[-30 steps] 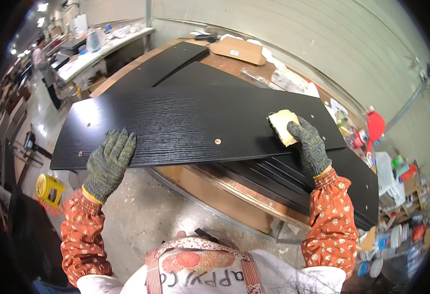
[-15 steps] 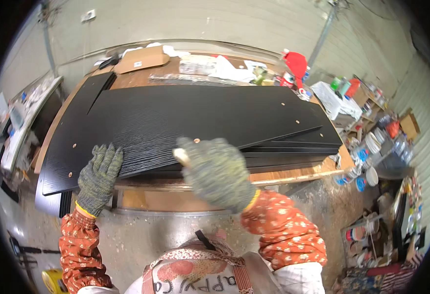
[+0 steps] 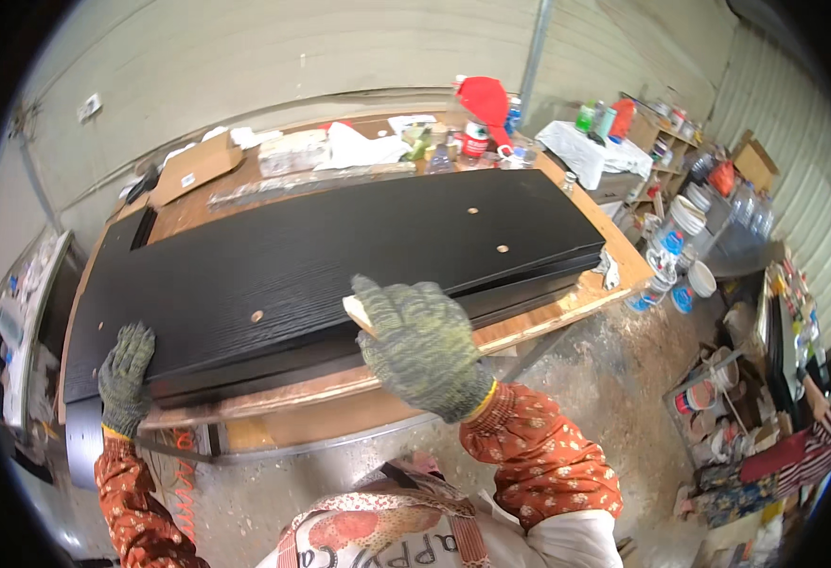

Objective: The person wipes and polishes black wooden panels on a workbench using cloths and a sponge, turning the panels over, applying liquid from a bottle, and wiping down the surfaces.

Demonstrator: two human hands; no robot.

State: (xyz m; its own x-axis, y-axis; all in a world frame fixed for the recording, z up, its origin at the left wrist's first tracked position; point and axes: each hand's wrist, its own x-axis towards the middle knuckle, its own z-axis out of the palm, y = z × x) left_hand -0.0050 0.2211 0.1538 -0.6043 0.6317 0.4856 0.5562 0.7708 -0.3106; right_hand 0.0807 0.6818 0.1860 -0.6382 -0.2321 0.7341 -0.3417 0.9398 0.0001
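A long black wood-grained board (image 3: 340, 227) with several small round holes lies on top of a stack of black boards (image 3: 520, 308). My left hand (image 3: 125, 374), in a grey-green knitted glove, rests with fingers extended on the near left corner of the top board. Over the board's near edge, at the middle, my gloved right hand (image 3: 423, 346) is closed around a small pale block (image 3: 359, 312). Only the block's end sticks out by the thumb, so its kind is unclear.
The boards lie on a wooden workbench (image 3: 624, 275). Along its back are a cardboard piece (image 3: 196, 170), white cloth (image 3: 363, 147), bottles and a red bag (image 3: 482, 99). Buckets (image 3: 688, 218) stand at the right. A person in a striped sleeve (image 3: 813, 450) is at far right.
My view has swung to the right. The top board, skewed across the stack before, now lies more in line with it. My left hand has shifted toward the board's left end.
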